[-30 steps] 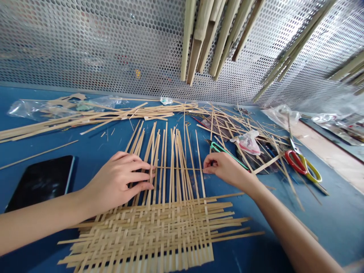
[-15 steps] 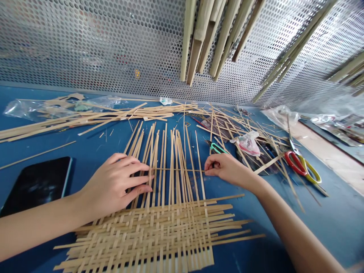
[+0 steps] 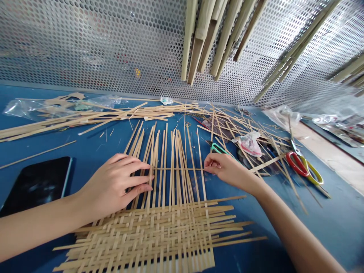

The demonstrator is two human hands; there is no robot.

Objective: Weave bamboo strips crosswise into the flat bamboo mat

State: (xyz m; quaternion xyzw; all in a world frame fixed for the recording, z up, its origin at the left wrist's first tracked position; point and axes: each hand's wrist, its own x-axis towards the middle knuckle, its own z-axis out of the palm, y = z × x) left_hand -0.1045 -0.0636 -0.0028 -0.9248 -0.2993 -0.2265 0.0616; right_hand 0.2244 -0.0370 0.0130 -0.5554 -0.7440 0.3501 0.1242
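Note:
A flat bamboo weave (image 3: pixel 148 231) lies in front of me, with long upright strips fanning away from its far edge. A thin bamboo strip (image 3: pixel 167 168) crosses these uprights a short way beyond the woven part. My right hand (image 3: pixel 220 167) pinches its right end between thumb and fingers, just past the last upright. Over the left uprights, my left hand (image 3: pixel 125 176) rests with its fingers spread, fingertips touching the strips near the crosswise one's left end. What lies under its palm is hidden.
A phone (image 3: pixel 38 184) lies left. Loose strips (image 3: pixel 122 113) and plastic bags stretch along the back. At right are scissors with red and yellow handles (image 3: pixel 304 167), green-handled cutters (image 3: pixel 218 148) and a crumpled bag (image 3: pixel 250 144). Bamboo lengths (image 3: pixel 222 38) lean against the perforated metal panel (image 3: pixel 93 45).
Very little differs. My right hand and the strip end in it have shifted slightly away from me; my left hand stays in place.

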